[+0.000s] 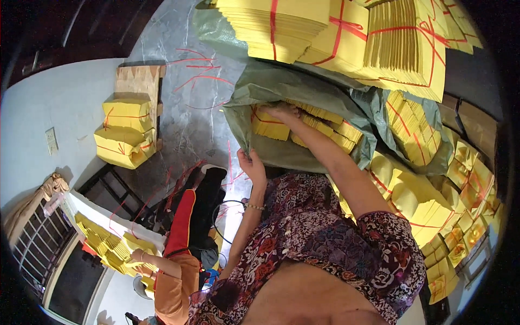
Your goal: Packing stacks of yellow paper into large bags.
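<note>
Bundles of yellow paper tied with red string filled the scene. Large tied stacks (346,38) sat at twelve to one o'clock, looser packets (428,211) tumbled down the three to four o'clock side, and two more bundles (125,130) rested on a wooden pallet (138,78) at ten o'clock. A small pale rectangular plate (51,141) hung on the wall at nine o'clock.

At the centre lay a grey-green woven sack (281,86), its mouth open and several yellow bundles (303,130) packed in rows inside, one crossed by red string. The right hand (281,112) reached into the mouth, fingers spread flat on top of the nearest bundle, pressing rather than gripping. The left hand (250,164) sat just below, at the sack's six o'clock edge, fingers pinched closed on the rim of the fabric.

Another person in an orange top (173,276) handled yellow sheets (108,244) at seven o'clock.
</note>
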`<control>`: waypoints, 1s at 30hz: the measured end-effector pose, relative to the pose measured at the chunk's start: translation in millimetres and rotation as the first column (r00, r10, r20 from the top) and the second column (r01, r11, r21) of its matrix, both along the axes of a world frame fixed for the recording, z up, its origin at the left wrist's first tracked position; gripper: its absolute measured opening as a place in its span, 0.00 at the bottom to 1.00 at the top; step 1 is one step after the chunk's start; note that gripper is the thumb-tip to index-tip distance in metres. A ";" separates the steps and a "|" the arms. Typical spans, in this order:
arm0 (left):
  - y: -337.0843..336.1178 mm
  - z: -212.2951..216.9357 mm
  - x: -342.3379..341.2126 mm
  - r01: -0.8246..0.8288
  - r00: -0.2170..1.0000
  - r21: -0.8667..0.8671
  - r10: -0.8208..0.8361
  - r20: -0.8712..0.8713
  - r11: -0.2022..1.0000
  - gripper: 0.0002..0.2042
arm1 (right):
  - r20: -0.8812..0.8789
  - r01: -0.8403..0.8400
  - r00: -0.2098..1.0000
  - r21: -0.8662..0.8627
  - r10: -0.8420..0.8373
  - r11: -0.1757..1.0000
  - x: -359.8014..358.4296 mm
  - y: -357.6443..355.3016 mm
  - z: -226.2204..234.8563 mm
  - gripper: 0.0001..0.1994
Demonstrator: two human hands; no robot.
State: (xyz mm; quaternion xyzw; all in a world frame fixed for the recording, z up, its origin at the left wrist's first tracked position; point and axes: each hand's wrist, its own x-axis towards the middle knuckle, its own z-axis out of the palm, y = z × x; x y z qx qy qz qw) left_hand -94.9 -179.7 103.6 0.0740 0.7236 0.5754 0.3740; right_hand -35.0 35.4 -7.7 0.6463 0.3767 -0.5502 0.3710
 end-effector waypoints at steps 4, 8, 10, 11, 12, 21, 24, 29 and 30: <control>8.8 7.7 -5.2 0.133 0.990 -0.005 -0.133 -0.039 0.991 0.06 | 0.158 0.105 0.985 -0.179 -0.077 0.978 -15.0 26.2 1.3 0.65; 8.8 7.0 -4.0 0.084 0.996 -0.036 -0.082 0.031 0.996 0.08 | 0.262 0.182 0.960 -0.313 -0.099 0.932 -18.8 21.6 4.4 0.66; -7.7 0.9 -10.4 0.035 0.999 -0.078 -0.034 0.020 0.996 0.09 | 0.073 0.082 0.994 -0.043 -0.078 0.996 -11.9 -19.0 11.0 0.68; -22.6 -12.1 -20.3 0.039 0.998 -0.075 -0.042 -0.039 0.996 0.12 | -0.028 0.042 0.999 0.107 -0.039 0.993 -10.6 -38.1 20.6 0.69; -25.7 -14.6 -26.0 0.052 0.994 -0.074 -0.059 -0.090 0.996 0.15 | -0.118 0.025 0.993 0.256 0.005 0.966 -2.9 -53.2 22.7 0.70; 22.4 -3.0 -30.7 0.193 0.979 -0.137 -0.199 -0.036 0.972 0.10 | -0.456 0.571 0.804 0.415 -0.381 0.709 50.4 -105.8 -16.3 0.62; 25.9 -1.4 -20.1 0.173 0.982 -0.042 -0.175 -0.065 0.984 0.10 | -0.379 0.539 0.835 0.424 -0.398 0.728 41.6 -99.0 5.1 0.60; 28.7 -0.3 -7.3 0.126 0.988 0.024 -0.123 -0.092 0.992 0.11 | -0.303 0.418 0.895 0.314 -0.327 0.853 17.2 -50.1 19.3 0.59; 32.0 2.8 -5.6 0.076 0.997 0.044 -0.077 0.002 0.996 0.11 | -0.278 0.421 0.899 0.342 -0.337 0.840 16.7 -50.4 7.2 0.57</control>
